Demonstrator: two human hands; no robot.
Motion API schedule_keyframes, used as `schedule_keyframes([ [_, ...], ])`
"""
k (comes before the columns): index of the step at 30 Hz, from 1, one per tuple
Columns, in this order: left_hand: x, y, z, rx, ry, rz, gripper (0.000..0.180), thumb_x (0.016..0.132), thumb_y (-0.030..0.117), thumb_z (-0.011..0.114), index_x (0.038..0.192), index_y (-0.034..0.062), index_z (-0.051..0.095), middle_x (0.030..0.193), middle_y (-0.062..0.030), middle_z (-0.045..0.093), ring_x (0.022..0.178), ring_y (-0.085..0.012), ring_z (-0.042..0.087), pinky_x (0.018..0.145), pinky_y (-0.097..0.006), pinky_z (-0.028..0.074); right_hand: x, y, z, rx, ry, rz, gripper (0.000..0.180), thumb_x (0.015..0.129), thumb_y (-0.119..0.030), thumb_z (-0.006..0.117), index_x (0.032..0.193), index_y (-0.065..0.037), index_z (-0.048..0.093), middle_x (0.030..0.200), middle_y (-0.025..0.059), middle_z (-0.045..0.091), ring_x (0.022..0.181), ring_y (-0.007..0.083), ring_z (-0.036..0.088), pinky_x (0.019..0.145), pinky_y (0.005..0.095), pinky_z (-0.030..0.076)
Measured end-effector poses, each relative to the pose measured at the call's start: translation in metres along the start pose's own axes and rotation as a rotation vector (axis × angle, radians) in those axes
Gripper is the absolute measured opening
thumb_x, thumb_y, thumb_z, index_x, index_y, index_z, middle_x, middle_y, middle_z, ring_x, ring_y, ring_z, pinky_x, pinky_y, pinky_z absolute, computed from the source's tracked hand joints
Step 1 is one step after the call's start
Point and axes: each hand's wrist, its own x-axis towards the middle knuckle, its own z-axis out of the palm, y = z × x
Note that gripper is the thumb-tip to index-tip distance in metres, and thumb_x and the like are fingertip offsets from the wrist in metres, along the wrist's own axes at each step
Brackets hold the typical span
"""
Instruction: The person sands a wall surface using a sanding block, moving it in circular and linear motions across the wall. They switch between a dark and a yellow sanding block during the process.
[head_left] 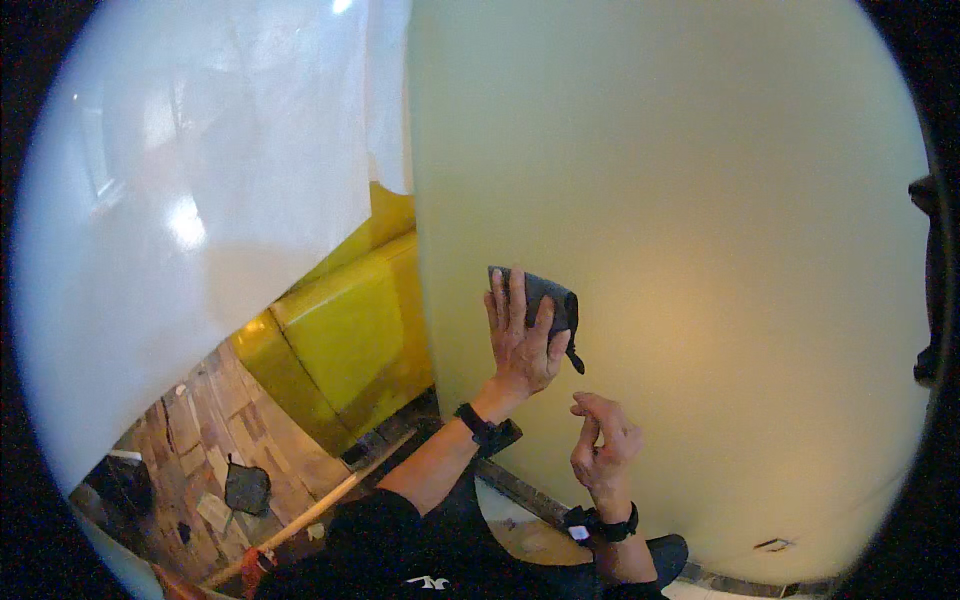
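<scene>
1. The dark grey pad [535,287] lies against the pale green wall [720,180], nearer its left edge; the left hand [524,348] holds it there, fingers spread over its back and thumb at its near side—a hold that probably shares the pressure across it.
2. A short strap [577,361] dangles from the pad in front of the wall, seemingly unused because the palm does the holding.
3. The right hand [607,442] hovers before the wall, fingers loosely curled; I cannot tell whether they hold anything.
4. Left of the wall, a white sheet [200,130] hangs partly over a yellow panelled unit [350,340]—likely for protection.
5. A squarish dark item [247,488] lies on the floor left of the wall.
</scene>
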Motion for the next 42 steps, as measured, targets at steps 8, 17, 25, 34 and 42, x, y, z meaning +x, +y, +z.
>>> schedule_keyframes([
  [8,0.093,-0.076,-0.019,0.204,0.083,-0.062,0.041,0.093,0.025,0.057,0.126,-0.0010,0.057,0.155,-0.0310,0.026,0.141,-0.0565,0.023,0.111,-0.067,0.022,0.007,-0.006,0.025,0.026,-0.152,-0.032,0.030,0.080,0.016,0.056,0.100,-0.004,0.066,0.089,0.0136,0.071,0.073,0.0240,0.072,0.060,0.0308,0.054],
  [17,-0.027,-0.041,-0.007,0.001,0.106,-0.131,0.036,0.091,0.014,0.058,0.121,-0.0075,0.057,0.156,-0.0311,0.025,0.142,-0.0560,0.021,0.113,-0.064,0.020,0.004,0.007,0.035,0.069,-0.192,0.073,0.031,0.080,0.016,0.055,0.101,-0.004,0.066,0.086,0.0136,0.070,0.073,0.0231,0.072,0.057,0.0295,0.053],
  [25,0.089,-0.098,-0.025,0.042,0.120,-0.022,0.036,0.096,0.016,0.052,0.122,-0.0085,0.056,0.155,-0.0274,0.028,0.143,-0.0524,0.021,0.116,-0.058,0.020,0.002,0.002,0.035,0.105,-0.221,0.102,0.033,0.079,0.014,0.055,0.103,-0.005,0.067,0.089,0.0141,0.070,0.074,0.0239,0.072,0.058,0.0319,0.054],
  [34,-0.019,-0.112,-0.014,0.070,0.023,-0.011,0.053,0.098,0.020,0.044,0.147,0.0023,0.034,0.160,-0.0283,0.015,0.145,-0.0539,0.015,0.117,-0.062,0.015,-0.023,-0.003,0.035,0.191,-0.318,0.311,0.026,0.085,0.012,0.051,0.099,-0.002,0.069,0.087,0.0144,0.071,0.073,0.0215,0.074,0.057,0.0300,0.052],
  [42,-0.174,-0.069,-0.001,0.037,-0.112,-0.279,0.066,0.093,0.016,0.052,0.153,0.0107,0.025,0.158,-0.0317,0.016,0.142,-0.0570,0.018,0.115,-0.065,0.018,-0.067,-0.004,0.019,0.216,-0.393,0.589,0.023,0.089,0.008,0.051,0.096,0.000,0.071,0.087,0.0136,0.073,0.073,0.0201,0.074,0.060,0.0290,0.054],
])
